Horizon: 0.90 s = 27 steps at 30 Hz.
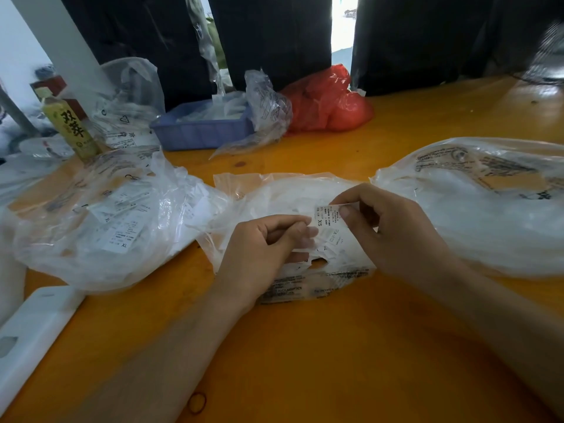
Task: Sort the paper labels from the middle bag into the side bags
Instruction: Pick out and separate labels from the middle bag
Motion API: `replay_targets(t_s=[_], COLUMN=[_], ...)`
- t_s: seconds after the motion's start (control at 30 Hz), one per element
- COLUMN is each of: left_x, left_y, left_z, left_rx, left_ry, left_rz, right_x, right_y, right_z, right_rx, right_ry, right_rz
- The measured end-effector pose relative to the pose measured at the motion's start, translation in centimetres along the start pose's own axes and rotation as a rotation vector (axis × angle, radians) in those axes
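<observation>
XS label point(327, 223) pinched over middle bag point(283, 193).
Right hand point(393, 230) and left hand point(268, 242) both gripped it, fingers curled. Advice: read size first, peel singly, then drop into matching side bag.

A single wide-angle camera, worn on the person's head, is looking forward and down across the glossy orange wooden table point(381, 346), taking it in from close range. Both forearms are reaching in from the bottom edge, and the frame is stretching as far as the dark hanging curtains point(274, 35) behind the table. Straight lines are bowing near the edges.
</observation>
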<state>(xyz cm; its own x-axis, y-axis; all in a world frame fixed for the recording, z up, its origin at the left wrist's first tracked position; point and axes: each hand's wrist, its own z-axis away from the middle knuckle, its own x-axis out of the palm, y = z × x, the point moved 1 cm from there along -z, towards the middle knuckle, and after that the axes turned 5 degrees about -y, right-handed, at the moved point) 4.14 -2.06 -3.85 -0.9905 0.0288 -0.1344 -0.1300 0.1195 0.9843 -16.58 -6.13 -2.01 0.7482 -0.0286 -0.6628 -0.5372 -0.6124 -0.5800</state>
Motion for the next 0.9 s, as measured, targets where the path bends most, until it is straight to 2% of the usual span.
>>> replay_targets(t_s=[0.2, 0.47, 0.73, 0.9], left_x=[-0.21, -0.23, -0.01, -0.03], left_y=[-0.29, -0.32, -0.06, 0.02], left_z=[-0.24, -0.20, -0.12, -0.06], left_rx=[-0.007, 0.005, -0.011, -0.025], left_ry=[-0.007, -0.043, -0.018, -0.013], left_rz=[0.092, 0.090, 0.060, 0.054], right_x=[0.17, -0.16, 0.15, 0.21], right_y=[-0.11, -0.60, -0.41, -0.37], right_z=[0.01, 0.11, 0.06, 0.11], right_rx=[0.011, -0.016, -0.029, -0.028], right_ry=[0.025, 0.095, -0.053, -0.079], right_rz=[-0.018, -0.015, 0.081, 0.103])
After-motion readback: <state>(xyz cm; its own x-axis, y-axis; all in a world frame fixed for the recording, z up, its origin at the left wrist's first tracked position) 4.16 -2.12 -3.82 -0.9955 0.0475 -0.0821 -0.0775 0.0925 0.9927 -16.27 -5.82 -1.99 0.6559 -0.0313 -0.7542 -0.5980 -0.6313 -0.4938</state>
